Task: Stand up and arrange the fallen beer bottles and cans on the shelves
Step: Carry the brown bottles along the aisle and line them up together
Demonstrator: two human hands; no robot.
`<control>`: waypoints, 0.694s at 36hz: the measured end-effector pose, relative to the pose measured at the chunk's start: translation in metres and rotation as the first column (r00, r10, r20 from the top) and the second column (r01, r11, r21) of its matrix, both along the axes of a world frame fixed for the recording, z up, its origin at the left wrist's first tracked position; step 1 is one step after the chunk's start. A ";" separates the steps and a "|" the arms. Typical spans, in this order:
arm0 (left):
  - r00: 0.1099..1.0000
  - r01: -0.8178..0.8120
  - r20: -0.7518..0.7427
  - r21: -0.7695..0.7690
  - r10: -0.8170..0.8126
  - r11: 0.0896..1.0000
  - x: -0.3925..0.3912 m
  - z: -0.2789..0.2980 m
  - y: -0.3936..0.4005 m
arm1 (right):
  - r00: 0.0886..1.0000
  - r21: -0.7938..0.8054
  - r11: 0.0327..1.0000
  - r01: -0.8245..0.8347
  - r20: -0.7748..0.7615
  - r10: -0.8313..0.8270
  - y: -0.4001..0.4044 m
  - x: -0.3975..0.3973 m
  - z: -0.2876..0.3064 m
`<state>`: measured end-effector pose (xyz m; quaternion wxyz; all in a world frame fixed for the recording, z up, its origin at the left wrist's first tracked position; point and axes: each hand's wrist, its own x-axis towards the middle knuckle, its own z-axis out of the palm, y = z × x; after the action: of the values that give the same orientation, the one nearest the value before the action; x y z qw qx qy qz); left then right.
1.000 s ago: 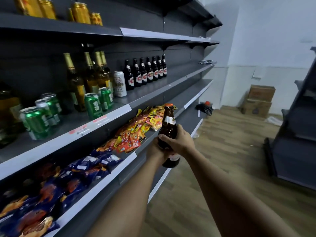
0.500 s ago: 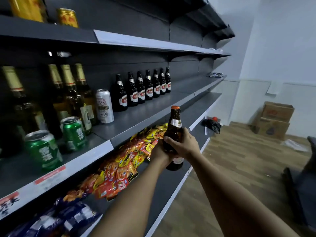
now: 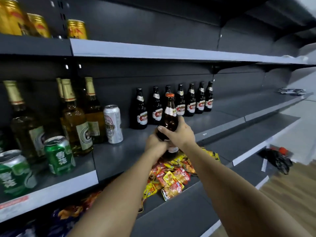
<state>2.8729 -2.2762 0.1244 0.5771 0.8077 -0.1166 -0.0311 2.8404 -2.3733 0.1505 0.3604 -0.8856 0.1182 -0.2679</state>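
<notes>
- A shop: long dark grey metal shelves with pale price strips along their edges.
- Upright dark brown glass beer bottles in a far row.
- Red and yellow snack packets piled on the lower shelf.

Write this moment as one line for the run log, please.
left hand: holds brown bottle | right hand: holds it too | bottle: upright, before shelf row

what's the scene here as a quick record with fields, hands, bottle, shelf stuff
held item: brown beer bottle, upright, orange cap
left hand: grips the bottle low down
right hand: grips the bottle's body
bottle position: in front of the middle shelf, not set down
same shelf, back: row of dark bottles, standing
same shelf, left: silver can, gold-foil bottles, green cans
top shelf: gold cans
lower shelf: snack packets
</notes>
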 end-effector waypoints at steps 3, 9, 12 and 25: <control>0.998 -0.060 -0.015 -0.038 0.059 0.997 0.027 0.005 0.000 | 0.995 0.027 0.995 -0.095 -0.011 0.096 -0.002 0.031 0.007; 0.993 -0.117 -0.004 -0.084 0.117 0.990 0.077 -0.002 0.011 | 0.951 0.202 0.938 -0.281 -0.072 0.300 -0.001 0.092 0.004; 0.994 -0.113 -0.002 -0.068 0.113 0.991 0.098 -0.008 0.020 | 0.932 0.210 0.928 -0.308 -0.128 0.338 0.002 0.119 -0.003; 0.987 -0.156 -0.061 -0.094 0.151 0.983 0.157 -0.020 0.039 | 0.923 0.137 0.926 -0.352 -0.113 0.368 0.015 0.183 -0.013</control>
<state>3.0301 -2.2377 0.1043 0.6200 0.7836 -0.0399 -0.0023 3.0238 -2.3582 0.1375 0.4447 -0.8864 -0.0072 -0.1283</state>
